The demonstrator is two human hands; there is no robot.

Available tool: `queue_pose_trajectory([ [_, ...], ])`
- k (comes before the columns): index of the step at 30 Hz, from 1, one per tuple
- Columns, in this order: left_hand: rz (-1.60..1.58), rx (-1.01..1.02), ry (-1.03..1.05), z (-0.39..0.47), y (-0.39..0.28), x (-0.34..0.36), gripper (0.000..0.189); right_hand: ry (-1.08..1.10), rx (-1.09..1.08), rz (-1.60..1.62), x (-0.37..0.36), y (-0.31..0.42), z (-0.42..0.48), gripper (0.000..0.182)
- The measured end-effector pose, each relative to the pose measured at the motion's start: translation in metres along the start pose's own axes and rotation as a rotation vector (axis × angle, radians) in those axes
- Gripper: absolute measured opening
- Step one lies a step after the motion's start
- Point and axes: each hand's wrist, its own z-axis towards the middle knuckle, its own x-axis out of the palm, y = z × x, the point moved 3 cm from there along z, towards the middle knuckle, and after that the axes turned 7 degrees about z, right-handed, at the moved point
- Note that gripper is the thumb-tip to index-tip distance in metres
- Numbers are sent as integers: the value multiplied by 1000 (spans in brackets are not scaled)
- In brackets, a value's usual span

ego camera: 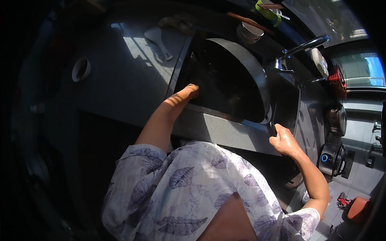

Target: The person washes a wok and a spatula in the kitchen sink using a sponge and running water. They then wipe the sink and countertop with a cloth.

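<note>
A large wok point(252, 64) stands tilted on its side in the sink point(178, 69), its pale metal wall catching the sun and its inside very dark. At the wok's lower right, my right hand point(283, 140) is closed around the black handle point(271, 129). My left hand point(194, 91) reaches over the front edge into the shaded basin, left of the wok's wall. Only the wrist, with a band on it, shows clearly; the fingers are lost in shadow, so whether they hold or touch anything cannot be seen.
Stacked bowls point(251, 31) with chopsticks point(241, 19) stand behind the sink, beside a chrome faucet point(281, 64). A white paddle-shaped utensil point(158, 42) and a bowl point(86, 70) lie on the left counter. Rightward are a red basket point(337, 79), a pot point(337, 120) and an electric cooker point(330, 158).
</note>
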Motion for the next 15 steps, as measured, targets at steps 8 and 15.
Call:
queue_pose_trajectory([
  [8,-146,-101,46,28,39,18,28,-297,-188,-53,40,-29,-55,22],
  [15,-761,-191,-71,-15,11,-10,34,-475,-155,130,92,-60,-72,25],
])
